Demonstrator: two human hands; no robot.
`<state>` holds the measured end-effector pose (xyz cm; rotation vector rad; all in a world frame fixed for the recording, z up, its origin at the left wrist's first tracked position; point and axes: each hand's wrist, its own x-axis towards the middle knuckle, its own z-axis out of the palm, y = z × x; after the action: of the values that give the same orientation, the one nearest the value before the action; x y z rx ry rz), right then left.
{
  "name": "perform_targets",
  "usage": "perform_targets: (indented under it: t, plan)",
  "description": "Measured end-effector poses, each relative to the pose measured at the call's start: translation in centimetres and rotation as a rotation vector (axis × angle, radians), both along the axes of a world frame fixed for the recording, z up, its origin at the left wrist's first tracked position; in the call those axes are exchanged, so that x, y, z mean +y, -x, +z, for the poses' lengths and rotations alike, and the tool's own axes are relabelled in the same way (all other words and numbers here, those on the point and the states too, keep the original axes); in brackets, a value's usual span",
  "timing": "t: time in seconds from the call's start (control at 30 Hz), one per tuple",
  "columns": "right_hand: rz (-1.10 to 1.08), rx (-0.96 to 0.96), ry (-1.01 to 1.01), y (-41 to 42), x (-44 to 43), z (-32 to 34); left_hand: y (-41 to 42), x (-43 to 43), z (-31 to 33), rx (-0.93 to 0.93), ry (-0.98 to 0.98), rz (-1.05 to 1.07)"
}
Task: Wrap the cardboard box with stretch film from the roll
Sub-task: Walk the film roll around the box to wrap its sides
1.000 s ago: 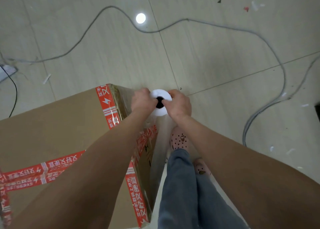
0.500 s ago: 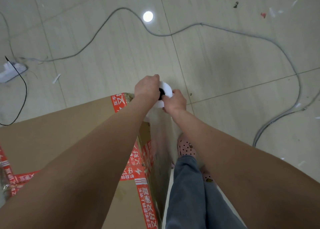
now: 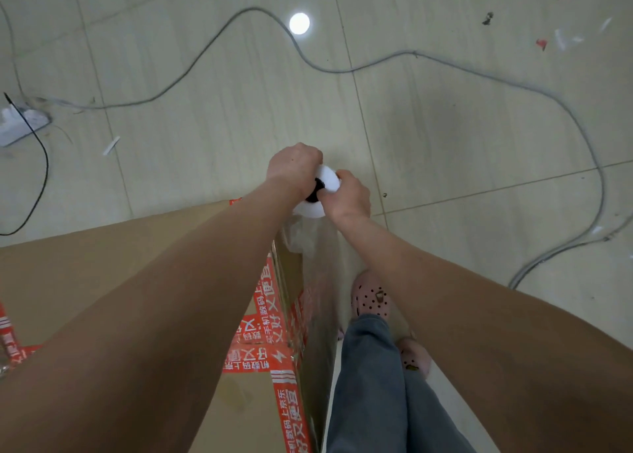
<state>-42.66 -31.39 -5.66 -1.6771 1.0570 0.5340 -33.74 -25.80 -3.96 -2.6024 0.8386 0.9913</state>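
Note:
A large brown cardboard box (image 3: 85,267) with red printed tape fills the lower left. Just past its far right corner stands the white stretch film roll (image 3: 327,181), seen end-on with a dark core. My left hand (image 3: 294,168) grips the roll from the left and my right hand (image 3: 349,197) grips it from the right. Clear film (image 3: 322,281) runs from the roll down along the box's right side, wrinkled near the corner.
A grey cable (image 3: 445,75) loops across the tiled floor beyond and to the right. A white power strip (image 3: 20,125) with a black cord lies at the far left. Paper scraps are scattered at top right. My legs and pink perforated shoes (image 3: 371,298) stand right of the box.
Both hands with the roll have moved forward past the box's far corner, and the film now stretches along the box's right side. The view has shifted forward.

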Motion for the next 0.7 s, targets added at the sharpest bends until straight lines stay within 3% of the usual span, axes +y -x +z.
perform_targets:
  t: [0.23,0.43,0.6,0.7]
  plan:
    - [0.025,-0.088,0.013,-3.7,0.6,0.7,-3.4,2.7,0.1,-0.014,0.04,0.424]
    - [0.052,0.043,-0.147,-5.6,1.8,0.5,-4.5,4.7,-0.1,0.016,0.088,0.691]
    - [0.173,0.066,-0.068,-7.5,2.4,0.7,-5.0,6.6,-0.1,0.093,0.061,0.788]
    - [0.319,0.04,0.001,-8.6,2.8,1.2,-5.7,6.9,0.3,0.083,0.009,0.693]
